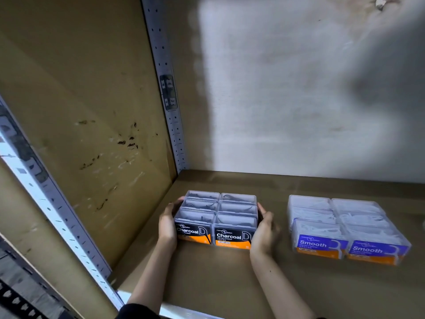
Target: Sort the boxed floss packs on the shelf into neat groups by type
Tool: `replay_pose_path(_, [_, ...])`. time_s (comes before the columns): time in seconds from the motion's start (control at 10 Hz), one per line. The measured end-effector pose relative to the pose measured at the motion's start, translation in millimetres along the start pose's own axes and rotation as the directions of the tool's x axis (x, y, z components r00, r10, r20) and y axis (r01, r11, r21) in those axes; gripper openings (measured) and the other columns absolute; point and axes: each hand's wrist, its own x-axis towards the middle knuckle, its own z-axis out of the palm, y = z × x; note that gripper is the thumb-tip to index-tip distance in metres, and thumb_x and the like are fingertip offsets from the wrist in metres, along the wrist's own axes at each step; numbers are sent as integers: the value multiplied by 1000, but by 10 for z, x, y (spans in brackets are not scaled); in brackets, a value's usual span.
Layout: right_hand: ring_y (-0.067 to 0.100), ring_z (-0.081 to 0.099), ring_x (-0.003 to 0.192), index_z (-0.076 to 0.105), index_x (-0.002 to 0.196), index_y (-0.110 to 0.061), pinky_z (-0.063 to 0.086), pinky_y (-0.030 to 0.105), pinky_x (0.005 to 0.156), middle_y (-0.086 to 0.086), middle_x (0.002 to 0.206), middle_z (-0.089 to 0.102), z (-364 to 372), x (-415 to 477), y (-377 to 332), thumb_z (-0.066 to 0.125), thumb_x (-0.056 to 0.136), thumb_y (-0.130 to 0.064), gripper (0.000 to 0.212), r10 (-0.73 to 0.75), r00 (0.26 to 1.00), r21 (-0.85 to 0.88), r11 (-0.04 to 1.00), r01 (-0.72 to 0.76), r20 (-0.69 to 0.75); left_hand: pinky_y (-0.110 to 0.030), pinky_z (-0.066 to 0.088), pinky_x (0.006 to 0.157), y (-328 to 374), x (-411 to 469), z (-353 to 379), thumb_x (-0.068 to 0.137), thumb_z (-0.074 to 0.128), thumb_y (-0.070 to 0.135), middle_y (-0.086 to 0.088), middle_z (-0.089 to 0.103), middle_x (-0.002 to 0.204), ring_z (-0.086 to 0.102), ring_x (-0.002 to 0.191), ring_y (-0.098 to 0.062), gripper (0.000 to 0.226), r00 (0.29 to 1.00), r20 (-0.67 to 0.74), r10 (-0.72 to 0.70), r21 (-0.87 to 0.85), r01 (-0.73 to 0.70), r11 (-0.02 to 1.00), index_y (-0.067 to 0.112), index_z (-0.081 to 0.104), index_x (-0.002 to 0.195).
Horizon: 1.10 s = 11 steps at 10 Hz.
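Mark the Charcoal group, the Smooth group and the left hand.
Charcoal group (232, 237): head view, front-right label.
Smooth group (317, 244): head view, front-left label.
left hand (167, 223): head view, back of hand.

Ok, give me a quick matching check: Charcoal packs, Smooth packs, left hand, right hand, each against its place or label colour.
1. Charcoal packs
2. Smooth packs
3. left hand
4. right hand

A. purple labels, apart on the right, untouched
B. pressed against the black-labelled group's right side
C. black and orange labels, between both hands
D. pressed against the black-labelled group's left side

Pairs: 1-C, 2-A, 3-D, 4-B
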Motion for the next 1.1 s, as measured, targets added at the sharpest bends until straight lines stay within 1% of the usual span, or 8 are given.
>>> replay_pose_path(0.1, [24,61,87,68,110,-4,50,12,51,18,98,68,-8,11,8,27,94,-9,44,-17,1000,-15,1000,17,-11,-32,46,83,0,-7,4,100,26,19,7,75,64,61,83,-24,44,1000,1,0,3,0,1000,15,66,82])
replay_pose_path(0.2, [25,61,90,68,111,-4,53,23,63,21,105,68,-5,22,15,27,94,-9,44,-12,1000,-15,1000,12,4,-33,46,83,0,-10,1,100,26,19,6,76,66,61,84,-25,45,1000,14,-1,-1,1,1000,15,67,83])
replay_pose_path(0.3, [24,60,89,66,112,-2,51,11,52,18,101,67,-13,13,-11,26,95,-8,45,-7,1000,15,1000,7,18,-32,46,82,4,-20,-2,100,26,19,6,76,67,61,84,-24,44,1000,23,-2,-10,2,1000,15,66,83])
replay_pose_path(0.5, [23,59,91,65,114,-4,50,9,50,14,99,65,-17,44,17,26,95,-8,44,-7,1000,43,999,6,31,-34,46,83,26,-38,4,100,26,21,5,76,68,61,85,-24,43,999,34,-26,-36,27,999,15,66,84])
replay_pose_path(0.6, [25,59,94,65,114,-2,52,22,63,14,101,65,-24,59,21,26,95,-8,44,-11,999,36,999,9,51,-37,45,89,38,-31,-2,100,27,22,4,76,70,61,88,-25,42,998,43,-37,-48,39,998,15,66,86])
replay_pose_path(0.8, [28,59,106,63,118,-4,48,35,85,15,113,64,-80,125,64,25,96,-13,45,32,995,-11,999,-31,98,-29,45,77,114,-51,-44,102,24,25,4,76,68,58,84,-18,40,991,72,-116,-81,121,989,15,61,88])
replay_pose_path(0.9, [30,56,117,61,119,-4,44,36,96,16,124,62,-122,154,94,25,96,-14,44,43,995,-48,998,-39,94,-27,44,75,154,-97,-74,103,22,23,-5,65,98,57,85,-16,40,992,50,-115,-82,118,990,12,59,95])
replay_pose_path(1.1, [25,48,127,57,124,-4,36,25,94,14,133,55,-278,57,93,26,99,-14,42,36,990,-110,994,-21,135,-28,42,87,181,-307,-160,103,26,19,-20,49,138,48,110,-22,43,998,7,-60,12,60,998,-3,43,136])
